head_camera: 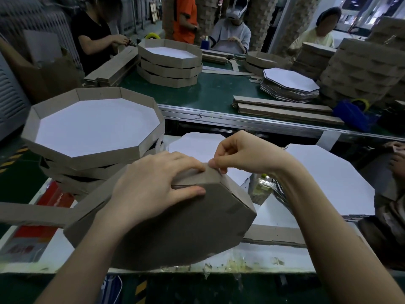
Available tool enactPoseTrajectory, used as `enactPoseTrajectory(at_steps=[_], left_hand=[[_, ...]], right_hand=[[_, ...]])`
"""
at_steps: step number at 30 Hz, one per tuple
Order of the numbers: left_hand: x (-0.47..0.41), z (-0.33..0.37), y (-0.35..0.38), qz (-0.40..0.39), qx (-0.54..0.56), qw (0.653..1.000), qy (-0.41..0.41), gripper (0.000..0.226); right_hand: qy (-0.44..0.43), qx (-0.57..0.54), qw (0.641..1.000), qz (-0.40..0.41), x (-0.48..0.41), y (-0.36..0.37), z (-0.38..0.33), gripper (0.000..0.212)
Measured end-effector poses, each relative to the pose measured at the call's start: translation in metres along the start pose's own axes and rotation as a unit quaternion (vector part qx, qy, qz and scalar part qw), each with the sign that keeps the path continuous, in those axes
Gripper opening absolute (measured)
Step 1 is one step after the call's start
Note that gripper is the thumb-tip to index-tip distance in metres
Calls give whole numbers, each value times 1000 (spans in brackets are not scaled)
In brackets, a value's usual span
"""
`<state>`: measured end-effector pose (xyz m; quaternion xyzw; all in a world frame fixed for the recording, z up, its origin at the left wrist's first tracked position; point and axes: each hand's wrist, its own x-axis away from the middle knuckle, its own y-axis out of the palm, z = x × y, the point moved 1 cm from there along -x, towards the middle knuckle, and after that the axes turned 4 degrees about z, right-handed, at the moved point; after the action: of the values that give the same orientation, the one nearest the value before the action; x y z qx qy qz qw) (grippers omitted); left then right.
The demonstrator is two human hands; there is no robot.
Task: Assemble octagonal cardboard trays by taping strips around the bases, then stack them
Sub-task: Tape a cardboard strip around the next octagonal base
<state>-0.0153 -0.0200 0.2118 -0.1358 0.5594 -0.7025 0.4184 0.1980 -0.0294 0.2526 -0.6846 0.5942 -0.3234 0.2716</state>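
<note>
Left hand (153,189): fingers laid over the upper edge of the half-built tray (186,233), thumb flat along its brown face, clamping wall to base at one corner. Right hand (243,154): just beyond and right of the left, wrist bent, thumb and forefinger pinching the top edge of the strip (210,177) at that same corner. The fingertips of the two hands almost meet. The tray stands tilted under both hands, brown underside toward the camera, its lower edge on the bench (274,216).

The strip's loose tail runs off left of the left hand and is cut off by the frame edge. Whether any tape is between the right fingers cannot be told. A clear greenish object (263,185) under the right wrist is half hidden and cannot be identified. The left forearm covers part of the tray's base.

Left of the left hand is a stack of finished trays (105,160). The top tray shows a white floor with a brown wall all round. Flat white bases (328,178) lie right of the right hand, with another white sheet (192,148) just beyond the hands. Farther off, a green belt (214,91) carries more trays.
</note>
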Motion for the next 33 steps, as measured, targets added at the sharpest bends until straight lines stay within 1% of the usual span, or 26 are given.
enactPoseTrajectory(at_steps=[5, 10, 13, 15, 17, 19, 24, 27, 28, 31, 33], left_hand=[[2, -1, 1, 16, 44, 999, -20, 64], [2, -2, 2, 21, 27, 999, -35, 65], [2, -2, 2, 26, 25, 999, -15, 64], [2, -1, 3, 19, 25, 999, -9, 67], [3, 0, 3, 17, 22, 1000, -6, 68], [3, 1, 3, 29, 24, 999, -4, 68], [3, 2, 5, 28, 16, 999, -2, 69], [3, -1, 4, 32, 17, 999, -6, 73], [3, -2, 4, 30, 17, 999, -7, 74], [2, -1, 5, 23, 14, 1000, -3, 76], [2, -1, 4, 30, 16, 999, -7, 76]], right_hand=[[-2, 25, 1000, 4, -1, 2, 4, 31], [1, 51, 999, 16, -4, 6, 6, 37], [-5, 39, 999, 13, -4, 8, 9, 32], [-6, 26, 1000, -10, -4, 10, 12, 24], [-25, 39, 998, -32, -4, 11, 14, 16], [-43, 43, 997, -46, -7, 12, 16, 16], [-55, 6, 996, -71, -12, 12, 25, 27], [-60, 11, 997, -43, -14, 13, 33, 50], [-69, -2, 997, -37, -15, 14, 37, 54], [-105, -51, 993, -20, -15, 19, 44, 46], [-101, -115, 987, -46, -15, 28, 51, 39]])
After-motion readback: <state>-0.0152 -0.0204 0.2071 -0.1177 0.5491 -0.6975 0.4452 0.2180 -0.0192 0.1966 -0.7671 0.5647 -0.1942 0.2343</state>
